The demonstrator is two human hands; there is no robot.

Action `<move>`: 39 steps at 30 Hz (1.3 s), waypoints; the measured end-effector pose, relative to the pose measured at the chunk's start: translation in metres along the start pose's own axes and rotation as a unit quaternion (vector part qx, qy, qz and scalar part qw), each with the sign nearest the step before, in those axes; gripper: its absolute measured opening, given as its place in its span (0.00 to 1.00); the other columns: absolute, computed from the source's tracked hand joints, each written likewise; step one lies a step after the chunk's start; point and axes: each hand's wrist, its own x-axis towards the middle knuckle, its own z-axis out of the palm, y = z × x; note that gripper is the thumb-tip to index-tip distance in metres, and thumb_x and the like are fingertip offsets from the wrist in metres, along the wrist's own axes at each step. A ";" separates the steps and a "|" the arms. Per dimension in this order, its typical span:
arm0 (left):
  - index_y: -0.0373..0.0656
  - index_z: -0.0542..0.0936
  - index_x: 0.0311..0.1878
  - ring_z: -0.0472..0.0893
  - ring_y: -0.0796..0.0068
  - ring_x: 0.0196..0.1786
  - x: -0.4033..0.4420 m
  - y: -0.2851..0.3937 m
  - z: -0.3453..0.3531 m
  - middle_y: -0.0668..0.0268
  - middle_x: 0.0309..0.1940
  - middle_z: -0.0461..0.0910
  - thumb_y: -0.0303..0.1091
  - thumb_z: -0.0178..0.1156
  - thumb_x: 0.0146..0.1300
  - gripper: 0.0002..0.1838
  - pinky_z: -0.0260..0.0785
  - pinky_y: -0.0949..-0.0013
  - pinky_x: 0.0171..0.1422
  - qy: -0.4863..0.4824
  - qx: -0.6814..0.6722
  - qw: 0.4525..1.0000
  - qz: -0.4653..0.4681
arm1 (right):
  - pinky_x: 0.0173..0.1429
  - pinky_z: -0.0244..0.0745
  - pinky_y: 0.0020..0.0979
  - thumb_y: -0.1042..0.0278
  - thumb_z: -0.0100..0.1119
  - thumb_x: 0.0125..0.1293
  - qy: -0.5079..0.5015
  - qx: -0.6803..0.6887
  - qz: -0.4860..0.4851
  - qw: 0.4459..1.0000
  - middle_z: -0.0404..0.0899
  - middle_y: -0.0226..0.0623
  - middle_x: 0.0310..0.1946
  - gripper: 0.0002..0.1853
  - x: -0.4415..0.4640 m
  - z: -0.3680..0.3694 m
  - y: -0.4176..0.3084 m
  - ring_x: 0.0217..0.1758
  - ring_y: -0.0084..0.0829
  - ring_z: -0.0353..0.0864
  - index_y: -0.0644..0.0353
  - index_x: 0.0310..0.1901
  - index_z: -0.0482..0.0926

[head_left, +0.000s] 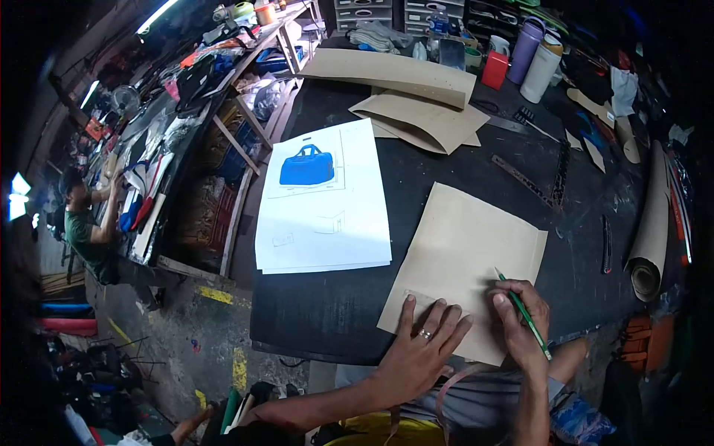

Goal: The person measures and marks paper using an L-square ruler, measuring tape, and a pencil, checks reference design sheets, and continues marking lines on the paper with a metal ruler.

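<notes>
A sheet of brown kraft paper (465,245) lies on the black tabletop, nearest to me. My left hand (428,338), a ring on one finger, rests flat on its lower left part with the fingers spread. Under those fingertips is a faint, see-through strip that I cannot name for certain. A green pencil (528,318) is held in my right hand (537,299), its tip pointing up and away over the right side of the paper. To the left lie white sheets (323,223) with a printed blue bag and small line sketches.
Folded brown paper (424,119) lies at the back. A metal square ruler (554,197), a brush (537,123), bottles (541,70) and a paper roll (648,245) are on the right. At the left, another person (93,223) works at a cluttered bench.
</notes>
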 end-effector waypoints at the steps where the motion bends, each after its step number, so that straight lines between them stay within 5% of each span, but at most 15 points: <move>1: 0.40 0.58 0.90 0.58 0.42 0.88 -0.001 0.001 0.000 0.47 0.83 0.63 0.59 0.67 0.73 0.52 0.38 0.17 0.88 0.001 -0.003 1.000 0.001 | 0.54 0.82 0.35 0.72 0.63 0.82 -0.002 -0.055 0.000 0.998 0.90 0.44 0.43 0.08 -0.007 -0.008 0.003 0.47 0.34 0.90 0.66 0.52 0.88; 5: 0.41 0.59 0.89 0.58 0.42 0.88 0.000 0.001 0.002 0.48 0.83 0.63 0.60 0.68 0.72 0.52 0.38 0.18 0.88 -0.005 0.014 1.000 0.001 | 0.55 0.80 0.40 0.74 0.65 0.79 -0.020 -0.153 -0.066 0.986 0.89 0.47 0.42 0.07 -0.025 -0.029 0.021 0.46 0.42 0.88 0.67 0.49 0.88; 10: 0.46 0.59 0.90 0.58 0.44 0.87 0.001 0.005 -0.001 0.52 0.82 0.63 0.67 0.63 0.75 0.51 0.36 0.18 0.88 -0.034 0.056 0.998 -0.011 | 0.54 0.77 0.42 0.75 0.69 0.74 0.034 -0.102 0.000 0.994 0.87 0.49 0.41 0.06 -0.040 -0.025 0.026 0.45 0.45 0.86 0.69 0.45 0.87; 21: 0.44 0.66 0.86 0.61 0.42 0.86 0.001 0.003 0.014 0.49 0.79 0.67 0.79 0.48 0.75 0.53 0.32 0.17 0.89 0.063 0.013 0.998 -0.007 | 0.45 0.73 0.37 0.72 0.66 0.80 0.011 -0.116 -0.057 0.992 0.81 0.45 0.36 0.09 -0.057 -0.022 0.042 0.39 0.39 0.80 0.71 0.44 0.84; 39: 0.39 0.68 0.85 0.61 0.40 0.86 0.038 -0.008 0.002 0.45 0.81 0.66 0.76 0.44 0.79 0.51 0.37 0.18 0.88 0.057 0.009 0.998 -0.003 | 0.43 0.74 0.35 0.71 0.65 0.82 0.040 -0.146 -0.003 0.989 0.82 0.44 0.35 0.09 -0.029 -0.043 0.051 0.37 0.30 0.79 0.69 0.45 0.86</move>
